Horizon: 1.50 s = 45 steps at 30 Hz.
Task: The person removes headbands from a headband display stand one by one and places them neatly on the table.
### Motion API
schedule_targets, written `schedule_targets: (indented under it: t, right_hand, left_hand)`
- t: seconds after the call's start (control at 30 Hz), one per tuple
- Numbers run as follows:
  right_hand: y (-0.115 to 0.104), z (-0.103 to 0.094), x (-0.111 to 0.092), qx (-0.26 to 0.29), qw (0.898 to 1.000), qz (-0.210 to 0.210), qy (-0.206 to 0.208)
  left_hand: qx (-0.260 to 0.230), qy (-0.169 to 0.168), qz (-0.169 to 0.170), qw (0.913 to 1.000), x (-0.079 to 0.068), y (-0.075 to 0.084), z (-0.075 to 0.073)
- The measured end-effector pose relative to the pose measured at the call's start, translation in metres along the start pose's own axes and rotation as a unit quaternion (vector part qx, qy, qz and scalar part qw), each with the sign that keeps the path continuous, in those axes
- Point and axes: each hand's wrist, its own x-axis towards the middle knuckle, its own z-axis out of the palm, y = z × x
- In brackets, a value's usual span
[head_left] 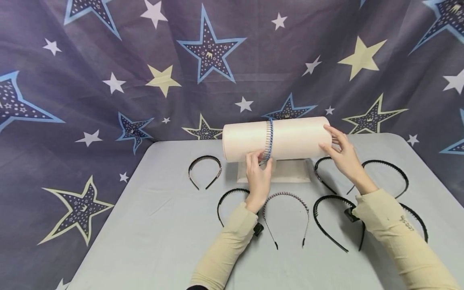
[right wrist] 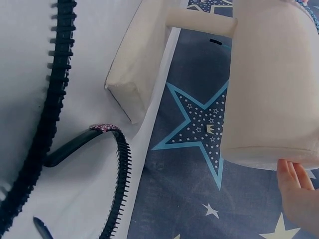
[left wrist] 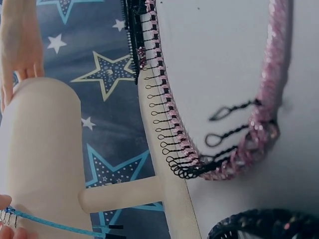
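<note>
A blue headband (head_left: 269, 139) with wire-loop teeth sits around the middle of a cream padded cylinder (head_left: 301, 139), which lies sideways on a stand (head_left: 290, 172). My left hand (head_left: 258, 177) pinches the headband low on the cylinder's front; its fingertips show at the band in the left wrist view. At the cylinder's right end, my right hand (head_left: 342, 155) touches the rim with fingers extended. The right wrist view shows those fingers (right wrist: 291, 174) against the end edge. The band's far side is hidden behind the cylinder.
Black toothed headbands lie around the stand, one at the left (head_left: 204, 158) and several at the right (head_left: 389, 163). A pinkish headband (head_left: 286, 194) lies in front. Beneath my left forearm is a black headband (head_left: 218, 207). A star-patterned curtain (head_left: 119, 48) hangs behind the table.
</note>
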Motion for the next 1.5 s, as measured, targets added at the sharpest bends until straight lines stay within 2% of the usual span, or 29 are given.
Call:
schedule_targets:
  t: [0.13,0.37,0.7,0.83,1.1,1.5]
  right_hand:
    - [0.004,0.000,0.001,0.004,1.000,-0.002,0.003]
    - [0.028,-0.001,0.006,-0.003,1.000,0.004,0.002]
    - [0.031,0.001,0.007,0.000,1.000,-0.005,0.004]
    - [0.028,0.001,0.006,-0.003,1.000,-0.018,0.006]
    - [0.002,0.001,0.001,-0.008,1.000,-0.022,0.006]
    - [-0.001,0.000,0.001,-0.013,1.000,-0.018,0.003]
  left_hand:
    - [-0.001,0.007,0.012,0.9999,0.001,-0.001,0.001]
    - [-0.010,0.005,0.014,0.9998,0.001,-0.004,0.001]
    - [-0.028,0.022,0.024,0.9991,0.005,-0.009,-0.006]
    - [-0.033,0.020,0.017,0.9991,0.006,-0.011,-0.009]
    - [-0.039,0.022,-0.003,0.9990,0.009,-0.016,-0.015]
    - [-0.058,0.040,-0.021,0.9973,0.013,-0.022,-0.028]
